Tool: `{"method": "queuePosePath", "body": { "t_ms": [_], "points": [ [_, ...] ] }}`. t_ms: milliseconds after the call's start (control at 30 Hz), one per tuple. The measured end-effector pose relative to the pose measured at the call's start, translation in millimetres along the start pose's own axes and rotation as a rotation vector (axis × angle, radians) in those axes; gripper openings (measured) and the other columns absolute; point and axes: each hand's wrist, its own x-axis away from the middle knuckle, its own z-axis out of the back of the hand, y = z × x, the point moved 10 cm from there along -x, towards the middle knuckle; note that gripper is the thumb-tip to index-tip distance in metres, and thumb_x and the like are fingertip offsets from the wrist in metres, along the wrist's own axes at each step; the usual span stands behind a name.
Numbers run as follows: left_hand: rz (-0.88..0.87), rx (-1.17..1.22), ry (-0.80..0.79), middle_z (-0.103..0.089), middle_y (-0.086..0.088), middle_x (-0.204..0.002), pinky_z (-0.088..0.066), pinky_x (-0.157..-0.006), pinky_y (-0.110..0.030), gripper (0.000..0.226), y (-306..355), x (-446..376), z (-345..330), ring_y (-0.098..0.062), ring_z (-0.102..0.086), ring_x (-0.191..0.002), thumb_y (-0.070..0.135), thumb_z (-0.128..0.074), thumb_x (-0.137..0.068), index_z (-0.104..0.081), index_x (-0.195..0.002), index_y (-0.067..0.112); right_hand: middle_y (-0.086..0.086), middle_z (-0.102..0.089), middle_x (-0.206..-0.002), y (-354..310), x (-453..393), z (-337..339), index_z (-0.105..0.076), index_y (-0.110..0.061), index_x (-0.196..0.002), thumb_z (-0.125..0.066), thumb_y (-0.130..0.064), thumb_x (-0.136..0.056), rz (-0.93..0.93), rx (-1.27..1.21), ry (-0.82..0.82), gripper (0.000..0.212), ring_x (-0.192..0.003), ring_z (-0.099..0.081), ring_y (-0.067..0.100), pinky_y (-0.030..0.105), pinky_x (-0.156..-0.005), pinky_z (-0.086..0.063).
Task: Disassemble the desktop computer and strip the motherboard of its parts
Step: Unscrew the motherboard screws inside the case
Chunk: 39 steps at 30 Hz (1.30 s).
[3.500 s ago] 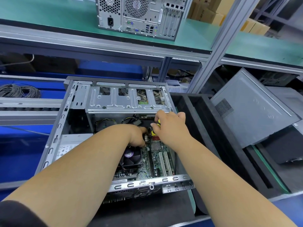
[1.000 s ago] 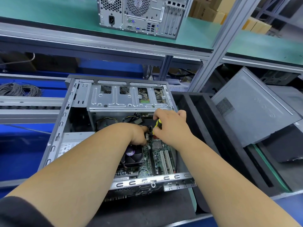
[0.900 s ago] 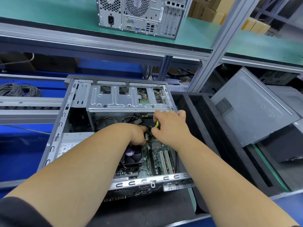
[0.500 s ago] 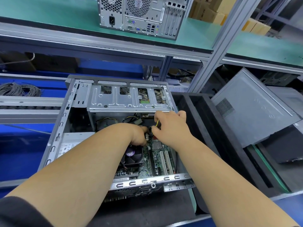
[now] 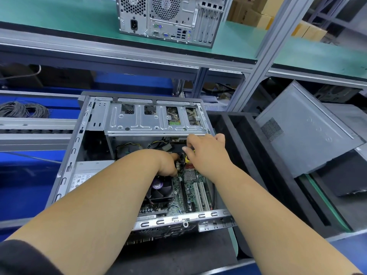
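An open desktop case (image 5: 65, 175) lies on its side in front of me. Inside it, the green motherboard (image 5: 190, 193) carries a black CPU fan (image 5: 159, 189) and white expansion slots. My left hand (image 5: 167, 164) reaches down into the case above the fan, its fingers curled around small black connectors on the board. My right hand (image 5: 206, 153) is beside it and grips a yellow-handled tool (image 5: 187, 158), most of which the hand hides. A metal drive cage (image 5: 153, 120) spans the far end of the case, with bundled cables (image 5: 156, 144) under it.
A power supply (image 5: 87, 173) sits in the case's left side. A black foam tray (image 5: 256, 155) lies to the right, with a grey side panel (image 5: 309, 132) leaning beyond it. A second computer (image 5: 168, 18) stands on the green shelf above. Coiled cable (image 5: 23, 110) lies at left.
My right hand has shifted slightly around the yellow handle, and its thumb now points left toward my left hand. The left hand stays at the same connectors.
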Motion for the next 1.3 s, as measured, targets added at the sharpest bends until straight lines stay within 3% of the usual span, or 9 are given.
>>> {"method": "queuePosePath", "body": {
  "t_ms": [67,167,333,467,600,767,933,1100,1300],
  "points": [
    [-0.005,-0.005,0.008,-0.035,-0.009,-0.152,-0.039,-0.098,-0.036,0.074,1.1,0.1,1.1,-0.029,-0.044,-0.129,0.038,-0.052,-0.093,-0.011,-0.153,0.029,-0.010,-0.058,-0.079,0.5,0.0,-0.4,-0.053,-0.030,-0.101,-0.049,-0.036,-0.092,0.007,-0.067,-0.020,0.011,-0.086,-0.050,0.019,0.040,-0.087,-0.025],
    [-0.007,-0.012,0.011,-0.037,-0.010,-0.151,-0.039,-0.099,-0.036,0.073,1.5,0.3,1.6,-0.029,-0.045,-0.127,0.035,-0.052,-0.092,-0.011,-0.153,0.028,-0.011,-0.057,-0.087,0.5,0.9,-1.2,-0.051,-0.032,-0.110,-0.053,-0.032,-0.081,0.002,-0.121,-0.063,0.029,-0.086,-0.049,0.018,0.040,-0.088,-0.027],
    [-0.002,0.002,0.006,-0.028,-0.008,-0.156,-0.035,-0.103,-0.037,0.074,0.8,0.7,1.5,-0.028,-0.038,-0.135,0.035,-0.052,-0.093,-0.009,-0.154,0.027,-0.005,-0.059,-0.077,3.5,-0.4,-2.2,-0.046,-0.023,-0.100,-0.043,-0.044,-0.092,-0.047,0.017,-0.037,0.023,-0.078,-0.050,0.023,0.041,-0.085,-0.028],
    [-0.008,0.007,0.006,-0.030,-0.009,-0.155,-0.036,-0.102,-0.036,0.074,1.5,0.6,1.6,-0.028,-0.040,-0.133,0.035,-0.052,-0.093,-0.011,-0.153,0.026,-0.007,-0.060,-0.078,1.7,-0.3,-1.9,-0.046,-0.026,-0.100,-0.048,-0.038,-0.092,-0.013,-0.044,-0.035,0.014,-0.081,-0.051,0.021,0.040,-0.087,-0.027],
    [-0.005,0.005,0.008,-0.033,-0.010,-0.153,-0.038,-0.099,-0.036,0.074,1.1,-0.2,1.5,-0.029,-0.043,-0.129,0.034,-0.053,-0.092,-0.012,-0.153,0.026,-0.009,-0.056,-0.081,0.2,1.4,2.1,-0.049,-0.029,-0.094,-0.054,-0.034,-0.080,0.003,-0.103,-0.032,0.016,-0.084,-0.048,0.019,0.037,-0.082,-0.022],
    [0.004,0.003,0.004,-0.031,-0.009,-0.154,-0.037,-0.099,-0.036,0.075,-0.2,0.5,1.0,-0.029,-0.042,-0.131,0.037,-0.052,-0.092,-0.010,-0.154,0.028,-0.008,-0.048,-0.063,1.0,0.4,-2.9,-0.049,-0.024,-0.095,-0.047,-0.048,-0.093,-0.016,-0.008,-0.039,0.023,-0.074,-0.046,0.021,0.041,-0.088,-0.028],
    [-0.002,-0.004,0.007,-0.036,-0.010,-0.151,-0.038,-0.095,-0.035,0.075,0.1,-1.4,0.6,-0.028,-0.046,-0.127,0.037,-0.053,-0.091,-0.012,-0.153,0.027,-0.009,-0.054,-0.078,-0.9,1.0,0.7,-0.047,-0.029,-0.094,-0.054,-0.034,-0.075,0.009,-0.086,-0.041,0.021,-0.082,-0.048,0.020,0.037,-0.081,-0.023],
    [0.005,-0.013,0.000,-0.033,-0.009,-0.153,-0.037,-0.096,-0.036,0.075,-0.8,-0.8,0.2,-0.029,-0.043,-0.130,0.038,-0.051,-0.092,-0.008,-0.153,0.030,-0.007,-0.054,-0.066,1.6,0.8,-2.2,-0.048,-0.025,-0.094,-0.045,-0.051,-0.092,-0.024,-0.013,-0.037,0.027,-0.077,-0.049,0.021,0.041,-0.088,-0.028],
    [-0.002,-0.009,0.004,-0.033,-0.010,-0.153,-0.038,-0.099,-0.036,0.074,0.8,-0.4,0.9,-0.029,-0.043,-0.130,0.035,-0.052,-0.092,-0.011,-0.153,0.027,-0.010,-0.055,-0.081,0.1,1.1,1.0,-0.048,-0.028,-0.095,-0.056,-0.034,-0.078,0.000,-0.109,-0.049,0.019,-0.085,-0.049,0.019,0.038,-0.084,-0.026]
  ]
}}
